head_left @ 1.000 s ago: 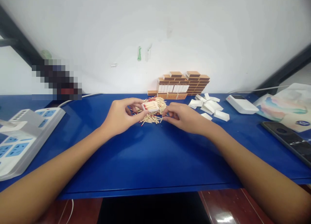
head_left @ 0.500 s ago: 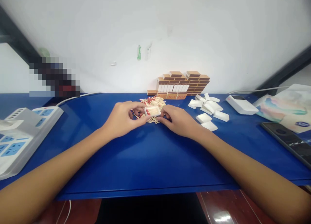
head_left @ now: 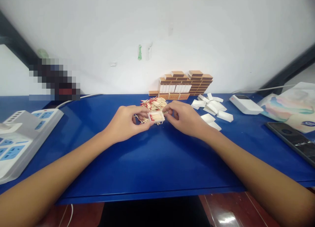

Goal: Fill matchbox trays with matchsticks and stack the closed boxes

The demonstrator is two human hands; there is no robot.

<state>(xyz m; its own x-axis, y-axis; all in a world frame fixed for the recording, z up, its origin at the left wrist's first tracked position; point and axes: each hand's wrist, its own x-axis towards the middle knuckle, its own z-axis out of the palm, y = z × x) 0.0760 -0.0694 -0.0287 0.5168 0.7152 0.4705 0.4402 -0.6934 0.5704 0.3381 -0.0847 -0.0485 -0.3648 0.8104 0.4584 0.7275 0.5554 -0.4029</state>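
Head view, matchbox tray [head_left: 158, 121] shifted nearer

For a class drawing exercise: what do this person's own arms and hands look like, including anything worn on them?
The left hand and right hand wear no gloves, and no rings show, though parts are hidden. The left forearm and right forearm are bare, tapering toward the hands; no watch, bracelet or sleeve shows.

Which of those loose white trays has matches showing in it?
The tray held in the left hand: red-tipped matches show inside. The other loose trays lie on the blue table to the right, with no matches visible.
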